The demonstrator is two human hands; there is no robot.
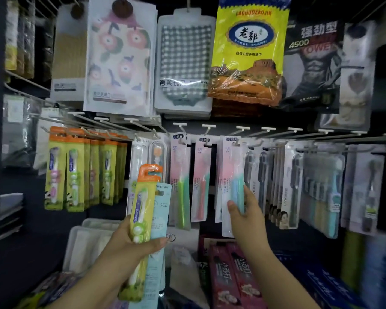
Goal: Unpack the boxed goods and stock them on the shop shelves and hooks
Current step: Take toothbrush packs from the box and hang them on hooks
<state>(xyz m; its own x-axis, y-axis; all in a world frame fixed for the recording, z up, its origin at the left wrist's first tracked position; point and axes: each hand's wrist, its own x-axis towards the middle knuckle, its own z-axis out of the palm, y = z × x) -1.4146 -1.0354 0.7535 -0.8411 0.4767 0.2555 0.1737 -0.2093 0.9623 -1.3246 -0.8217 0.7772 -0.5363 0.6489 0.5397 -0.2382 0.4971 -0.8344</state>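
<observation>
Left hand (134, 239) fingers curl around yellow toothbrush packs (143, 210) with orange tops. Right hand (246, 211) pinches a hanging pink-teal pack (233, 175) between thumb and fingers; dark packs (257, 175) crowd just beside.

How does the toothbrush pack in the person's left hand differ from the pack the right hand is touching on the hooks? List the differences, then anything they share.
The yellow-green pack, orange-topped, is off the hooks, gripped by the left hand; the pink-and-teal pack hangs from a hook, its lower part held by the right hand. The yellow-green pack tilts; the pink-and-teal one hangs straight down. Both are carded toothbrush packs.
</observation>
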